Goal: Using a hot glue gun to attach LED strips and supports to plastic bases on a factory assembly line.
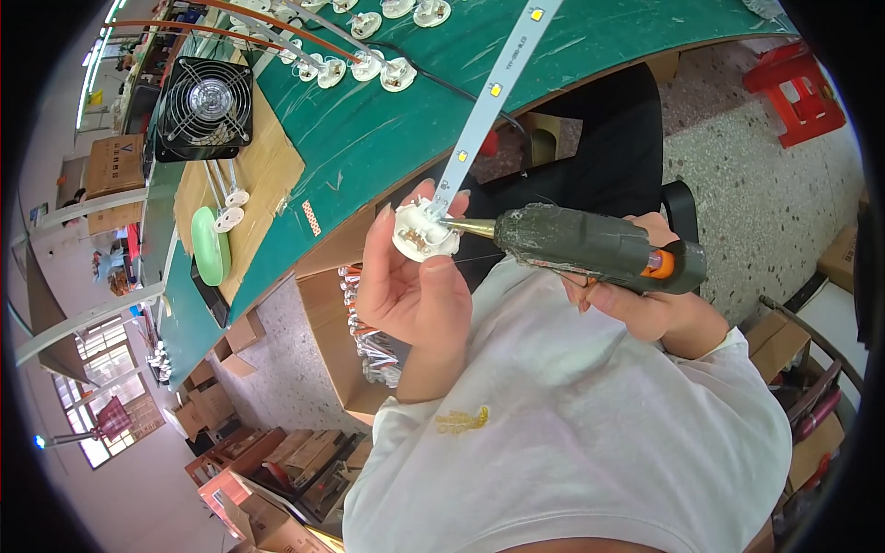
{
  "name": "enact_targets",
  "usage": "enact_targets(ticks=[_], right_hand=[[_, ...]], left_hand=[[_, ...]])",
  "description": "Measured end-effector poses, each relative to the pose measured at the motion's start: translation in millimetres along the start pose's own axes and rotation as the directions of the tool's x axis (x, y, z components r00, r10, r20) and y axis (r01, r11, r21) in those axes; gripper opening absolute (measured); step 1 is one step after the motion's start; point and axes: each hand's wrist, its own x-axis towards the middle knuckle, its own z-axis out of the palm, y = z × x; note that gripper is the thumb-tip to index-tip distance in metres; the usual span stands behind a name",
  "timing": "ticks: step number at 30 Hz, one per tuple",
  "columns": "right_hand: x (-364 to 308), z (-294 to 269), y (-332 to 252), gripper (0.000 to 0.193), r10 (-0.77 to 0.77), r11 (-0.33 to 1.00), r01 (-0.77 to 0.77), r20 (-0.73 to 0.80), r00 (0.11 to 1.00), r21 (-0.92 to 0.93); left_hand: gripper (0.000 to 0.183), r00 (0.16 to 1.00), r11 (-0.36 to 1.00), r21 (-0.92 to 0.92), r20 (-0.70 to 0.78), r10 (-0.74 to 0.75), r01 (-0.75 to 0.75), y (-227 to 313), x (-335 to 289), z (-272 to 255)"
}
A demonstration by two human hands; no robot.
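Observation:
My left hand (pixel 413 300) holds a round white end cap (pixel 427 232) between thumb and fingers, its open inner side facing up. A pale LED strip (pixel 495 97) with small yellow chips runs from the cap up and away to the right. In my right hand (pixel 645 300) is a black glue gun (pixel 576 241), its grip wrapped by my fingers. The gun's brass-coloured nozzle (pixel 473 227) points left and meets the cap near the strip's end; whether it touches cannot be made out. An orange part (pixel 658 264) shows on the gun's rear.
The green table (pixel 350 147) bears several white end caps (pixel 367 64) with strips at the back. A black fan (pixel 205 103), a green oval dish (pixel 210 247) and a phone (pixel 210 293) lie left. Below stands a cardboard box (pixel 332 323) of parts. A red stool (pixel 797 90) stands at right.

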Motion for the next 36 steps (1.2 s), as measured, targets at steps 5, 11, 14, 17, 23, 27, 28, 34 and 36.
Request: enact_targets(ticks=[5,11,14,17,23,27,28,34,36], right_hand=[[1,-3,-1,0.025,-0.04,0.997,0.041,0.013,0.999,-0.063],[-2,-3,1,0.025,-0.054,0.995,0.055,0.015,0.998,-0.082],[-1,-4,-1,0.025,-0.038,0.997,0.039,0.014,0.999,-0.073],[-1,-4,-1,0.025,-0.037,0.996,0.038,0.017,0.999,-0.076],[-1,-3,1,0.027,-0.049,0.997,0.05,0.005,0.999,-0.063],[-2,-3,2,0.028,-0.048,0.998,0.048,0.001,0.999,-0.037],[-1,-3,2,0.028,-0.048,0.998,0.048,0.0,0.999,-0.038],[0,-1,4,0.029,-0.063,0.998,0.063,0.01,0.998,-0.024],[0,0,2,0.028,-0.059,0.998,0.059,0.003,0.998,-0.007]], left_hand=[[0.051,0.992,0.977,-0.174,0.065,-0.111,0.121,2,4,-2],[0.054,0.971,0.959,-0.156,0.077,-0.225,0.234,5,3,-1],[0.053,0.974,0.958,-0.176,0.059,-0.22,0.227,4,3,0],[0.052,0.972,0.956,-0.174,0.057,-0.23,0.236,5,4,3],[0.055,0.958,0.931,-0.236,0.135,-0.252,0.278,5,3,7],[0.06,0.934,0.923,-0.174,0.168,-0.316,0.344,6,4,-3],[0.062,0.903,0.909,-0.143,0.25,-0.349,0.391,6,5,-7],[0.063,0.931,0.93,-0.13,0.177,-0.318,0.343,8,2,0],[0.063,0.93,0.928,-0.139,0.183,-0.318,0.345,8,3,0]])
